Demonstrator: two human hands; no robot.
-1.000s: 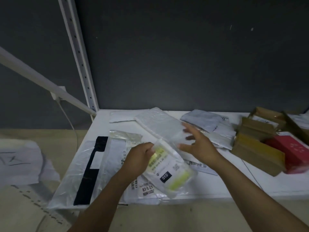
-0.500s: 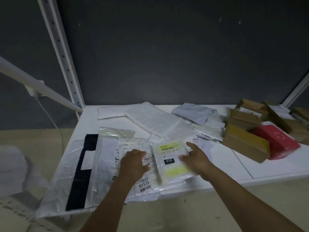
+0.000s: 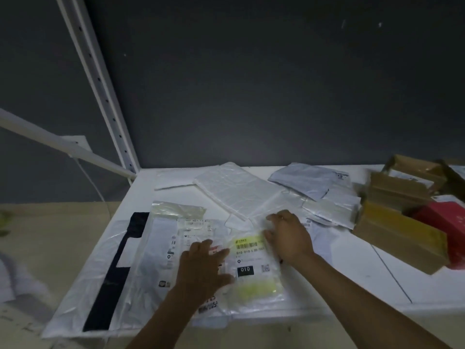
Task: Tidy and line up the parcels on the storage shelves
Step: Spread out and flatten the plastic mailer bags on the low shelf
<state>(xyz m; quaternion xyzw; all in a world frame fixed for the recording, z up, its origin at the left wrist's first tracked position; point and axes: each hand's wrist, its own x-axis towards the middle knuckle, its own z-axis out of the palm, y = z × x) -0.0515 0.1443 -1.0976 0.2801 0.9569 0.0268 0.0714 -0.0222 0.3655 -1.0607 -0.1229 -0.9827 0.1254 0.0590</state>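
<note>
Left hand (image 3: 204, 264) palm down, fingers straight and spread, pressing flat. Right hand (image 3: 289, 238) palm down just beside it, fingers bent leftward; grip unclear from blur. Both forearms bare, reaching forward.

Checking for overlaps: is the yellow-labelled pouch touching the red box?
Apart. The head view shows bare shelf and a brown box between the yellow-labelled pouch and the red box.

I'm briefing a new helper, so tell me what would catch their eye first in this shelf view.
First the clear parcel with a yellow label and black 010 tag, front centre of the white shelf, left hand flat at its left edge, right hand at its top right corner. Then the red box among brown cardboard boxes at the right, and the black-striped white mailer front left.
</note>
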